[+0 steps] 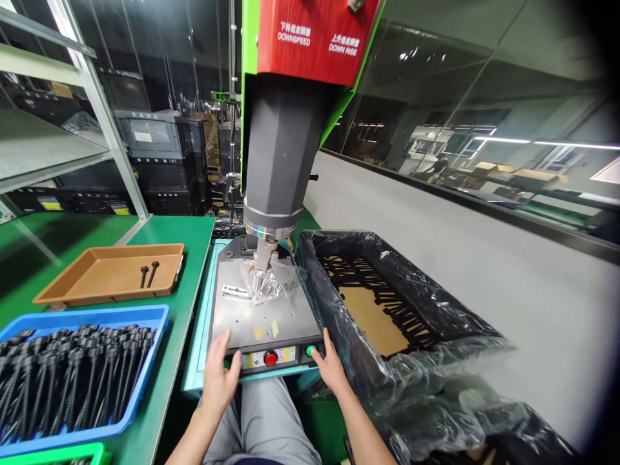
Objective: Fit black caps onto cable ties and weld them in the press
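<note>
A press machine with a grey column (278, 174) and a red-and-green head stands over a grey metal base plate (264, 313). Its tip presses down on a small part under crinkled clear plastic (264, 279). My left hand (219, 378) rests on the front left corner of the base, thumb on a green button that is mostly hidden. My right hand (328, 367) rests on the front right corner, thumb on the other green button (310, 351). A red button (270, 358) sits between them. Both hands have fingers spread and hold nothing.
A blue tray (145, 361) of several long black parts lies at the left. Behind it a brown tray (106, 274) holds two black parts. A black bin lined with plastic (402, 303) stands at the right, with cardboard and black parts inside. Shelving stands far left.
</note>
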`<state>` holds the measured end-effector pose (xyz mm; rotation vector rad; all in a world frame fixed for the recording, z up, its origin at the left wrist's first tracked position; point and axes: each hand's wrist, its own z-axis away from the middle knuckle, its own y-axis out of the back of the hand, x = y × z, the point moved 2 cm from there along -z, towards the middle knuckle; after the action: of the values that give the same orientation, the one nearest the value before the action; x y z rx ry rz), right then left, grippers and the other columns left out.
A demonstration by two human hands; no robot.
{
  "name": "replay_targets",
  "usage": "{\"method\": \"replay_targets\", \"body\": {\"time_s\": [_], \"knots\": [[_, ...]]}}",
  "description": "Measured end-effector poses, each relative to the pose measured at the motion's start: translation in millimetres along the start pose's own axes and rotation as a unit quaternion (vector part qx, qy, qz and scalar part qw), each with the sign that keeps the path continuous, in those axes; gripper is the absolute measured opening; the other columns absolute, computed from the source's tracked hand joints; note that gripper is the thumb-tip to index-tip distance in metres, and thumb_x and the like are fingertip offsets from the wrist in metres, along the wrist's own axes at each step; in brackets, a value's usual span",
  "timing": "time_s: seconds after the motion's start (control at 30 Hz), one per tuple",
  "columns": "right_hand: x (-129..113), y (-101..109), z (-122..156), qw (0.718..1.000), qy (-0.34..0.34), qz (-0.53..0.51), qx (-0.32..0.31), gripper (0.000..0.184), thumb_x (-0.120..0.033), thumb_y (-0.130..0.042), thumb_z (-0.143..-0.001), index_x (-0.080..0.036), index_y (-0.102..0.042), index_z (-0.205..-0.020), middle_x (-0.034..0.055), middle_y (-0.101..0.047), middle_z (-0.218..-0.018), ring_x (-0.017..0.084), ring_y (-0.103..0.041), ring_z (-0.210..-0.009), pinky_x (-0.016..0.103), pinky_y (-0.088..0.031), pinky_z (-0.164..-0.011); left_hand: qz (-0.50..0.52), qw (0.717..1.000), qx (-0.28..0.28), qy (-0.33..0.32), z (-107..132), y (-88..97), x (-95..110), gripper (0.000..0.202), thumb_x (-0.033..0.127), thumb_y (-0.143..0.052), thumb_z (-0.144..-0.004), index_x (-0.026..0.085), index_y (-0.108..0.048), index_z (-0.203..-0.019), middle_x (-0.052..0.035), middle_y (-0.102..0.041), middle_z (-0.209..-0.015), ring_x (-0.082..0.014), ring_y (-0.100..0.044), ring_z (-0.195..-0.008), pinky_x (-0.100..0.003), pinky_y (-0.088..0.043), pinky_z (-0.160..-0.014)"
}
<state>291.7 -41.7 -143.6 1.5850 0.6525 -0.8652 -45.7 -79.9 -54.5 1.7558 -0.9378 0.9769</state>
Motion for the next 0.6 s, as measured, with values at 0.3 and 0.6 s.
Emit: {"method": "replay_targets", "body": {"time_s": [0.3,0.6], "knots": [[-30.6,18.6,-6.7,0.992,0.028,0.061,0.107,0.049,-0.039,-0.048,-0.083,-0.012,-0.059,-0.122,0.0186,-0.058,-0.121,0.033,-0.055,-0.115,0.047,-0.042,-0.1,0.331,0.926,-0.151,0.1,-54.4,-68.4,45.4,0.101,0.041,-0.064,-0.081,0.03,0.011,-0.148,-0.0194,-0.031,-0.15,-0.0178,-0.063,-0.104,-0.035,-0.047,-0.094],[-120.5,-33.6,-17.4,0.988,0.098,-0.109,-0.048,0.038,-0.041,-0.053,-0.086,-0.016,-0.065,-0.112,0.0096,-0.071,-0.094,0.024,-0.067,-0.083,0.038,-0.054,-0.078,0.3,0.95,-0.081,0.025,-70.9,-59.3,46.0,0.083,0.039,-0.062,-0.082,0.033,-0.013,-0.149,-0.0112,-0.009,-0.159,-0.0241,-0.055,-0.118,-0.038,-0.047,-0.096]]}}
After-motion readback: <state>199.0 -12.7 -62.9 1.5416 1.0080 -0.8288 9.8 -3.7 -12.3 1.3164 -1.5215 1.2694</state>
